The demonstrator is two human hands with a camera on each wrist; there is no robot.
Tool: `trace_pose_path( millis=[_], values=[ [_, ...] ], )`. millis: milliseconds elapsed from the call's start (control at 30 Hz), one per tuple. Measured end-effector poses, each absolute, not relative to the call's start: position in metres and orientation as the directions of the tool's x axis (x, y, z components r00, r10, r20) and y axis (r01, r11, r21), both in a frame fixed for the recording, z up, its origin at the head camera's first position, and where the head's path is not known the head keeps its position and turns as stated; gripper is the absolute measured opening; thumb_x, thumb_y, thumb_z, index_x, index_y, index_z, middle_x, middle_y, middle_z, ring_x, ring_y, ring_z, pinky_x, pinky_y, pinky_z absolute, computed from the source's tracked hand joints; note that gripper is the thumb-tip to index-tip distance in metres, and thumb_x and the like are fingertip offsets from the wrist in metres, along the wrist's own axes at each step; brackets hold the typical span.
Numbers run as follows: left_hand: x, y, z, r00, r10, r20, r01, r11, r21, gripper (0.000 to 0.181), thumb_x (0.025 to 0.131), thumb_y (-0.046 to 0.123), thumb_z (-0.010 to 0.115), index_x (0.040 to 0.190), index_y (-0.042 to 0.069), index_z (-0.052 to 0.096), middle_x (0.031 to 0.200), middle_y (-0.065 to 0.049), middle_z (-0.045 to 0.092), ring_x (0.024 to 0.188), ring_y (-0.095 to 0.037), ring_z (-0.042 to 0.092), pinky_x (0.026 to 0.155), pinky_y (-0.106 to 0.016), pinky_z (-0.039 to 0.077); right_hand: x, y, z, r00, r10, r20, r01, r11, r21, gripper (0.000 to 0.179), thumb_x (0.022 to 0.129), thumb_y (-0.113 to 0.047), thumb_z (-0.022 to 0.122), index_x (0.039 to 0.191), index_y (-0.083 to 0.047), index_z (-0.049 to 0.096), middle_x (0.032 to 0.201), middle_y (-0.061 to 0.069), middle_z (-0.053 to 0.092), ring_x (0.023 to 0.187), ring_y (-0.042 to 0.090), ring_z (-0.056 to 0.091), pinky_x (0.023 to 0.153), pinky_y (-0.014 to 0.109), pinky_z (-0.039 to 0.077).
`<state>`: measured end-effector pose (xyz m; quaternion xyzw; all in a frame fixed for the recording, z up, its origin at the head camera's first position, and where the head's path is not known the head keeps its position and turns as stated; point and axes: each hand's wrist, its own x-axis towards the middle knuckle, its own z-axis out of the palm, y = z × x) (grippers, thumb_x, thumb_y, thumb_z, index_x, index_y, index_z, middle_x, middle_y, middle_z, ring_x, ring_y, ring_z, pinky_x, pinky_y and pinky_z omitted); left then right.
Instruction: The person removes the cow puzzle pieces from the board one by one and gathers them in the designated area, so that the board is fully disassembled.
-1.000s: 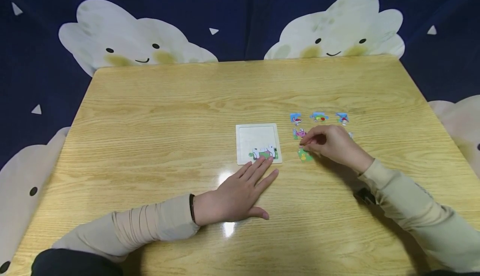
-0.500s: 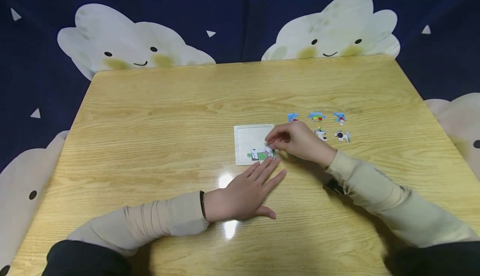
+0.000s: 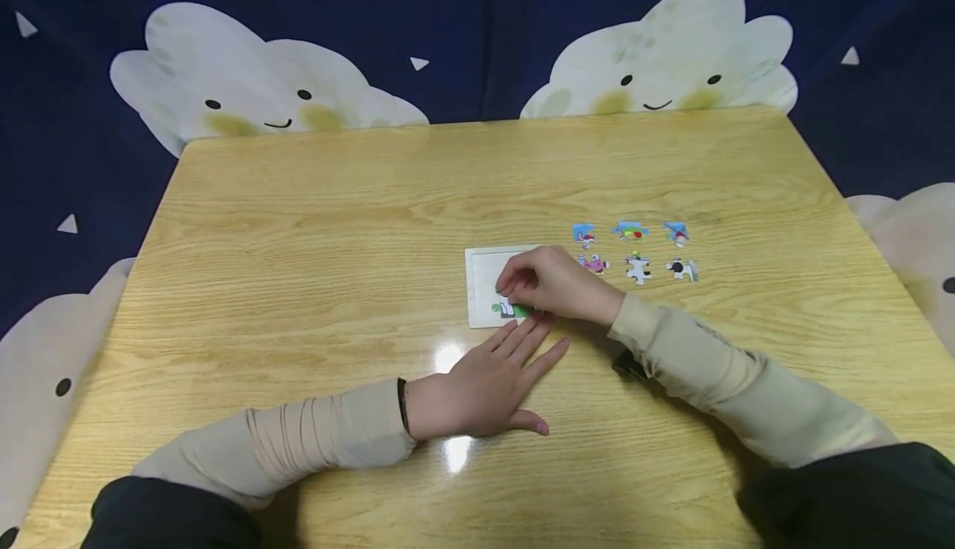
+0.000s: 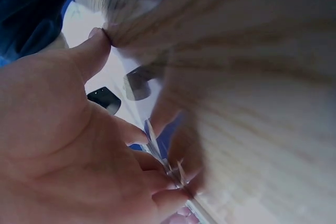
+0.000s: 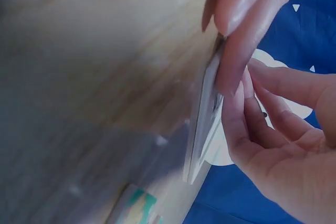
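In the head view a shallow white puzzle tray lies mid-table. Along its front side sits a green-and-white section of puzzle pieces, partly covered by the hands. My left hand lies with straight, spread fingers, the tips touching the tray's front edge. Over the tray's right half, my right hand pinches a small puzzle piece between thumb and fingers; the piece itself is hidden by the hand. In the right wrist view, the right hand's fingers are bunched against the tray face, beside the left fingertips.
Right of the tray lie two rows of loose puzzle pieces: a blue piece, a blue-green one, another blue one, a pink one, a white one and a black-and-white one. A cloud-print curtain hangs behind the table.
My right hand has moved left from the loose pieces to above the tray. The green piece with a yellow duck has left its spot on the table. The left hand has barely shifted.
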<state>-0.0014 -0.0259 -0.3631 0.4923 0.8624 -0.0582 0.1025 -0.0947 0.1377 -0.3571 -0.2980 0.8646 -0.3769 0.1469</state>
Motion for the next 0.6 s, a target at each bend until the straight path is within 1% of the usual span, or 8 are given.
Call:
trace_pose_path(
  millis=[200,367,600],
  values=[
    [-0.0019,-0.0260,-0.3629,-0.481,0.851,-0.212,0.870,0.493,0.003,0.094,0.091,0.071,0.040,0.157,0.008,0.018,0.161,-0.024,0.008,0.149,-0.033,0.008,0.118,-0.038,0.017,-0.0974,0.1379,-0.3574,-0.774,-0.632,-0.032,-0.391,0.517,-0.761,0.011,0.083,0.008,0.072,0.087,-0.003,0.073,0.077,0.001,0.069,0.069,0.011,0.063,0.066,0.026,0.052],
    [-0.0019,-0.0267,-0.3629,-0.475,0.858,-0.195,0.874,0.486,0.013,0.094,0.090,0.071,0.041,0.157,0.007,0.020,0.161,-0.024,0.009,0.148,-0.033,0.009,0.117,-0.039,0.019,-0.0978,0.1384,-0.3559,-0.779,-0.624,-0.054,-0.348,0.502,-0.792,0.013,0.082,0.010,0.070,0.088,-0.002,0.073,0.077,0.002,0.069,0.070,0.012,0.063,0.065,0.026,0.052],
    [-0.0020,-0.0269,-0.3627,-0.477,0.855,-0.205,0.871,0.491,0.021,0.094,0.091,0.071,0.042,0.157,0.008,0.020,0.161,-0.024,0.009,0.148,-0.033,0.008,0.117,-0.039,0.019,-0.0945,0.1394,-0.3543,-0.786,-0.614,-0.077,-0.297,0.482,-0.824,0.015,0.081,0.012,0.070,0.089,-0.001,0.072,0.079,0.004,0.070,0.070,0.014,0.065,0.065,0.026,0.053]
  ],
)
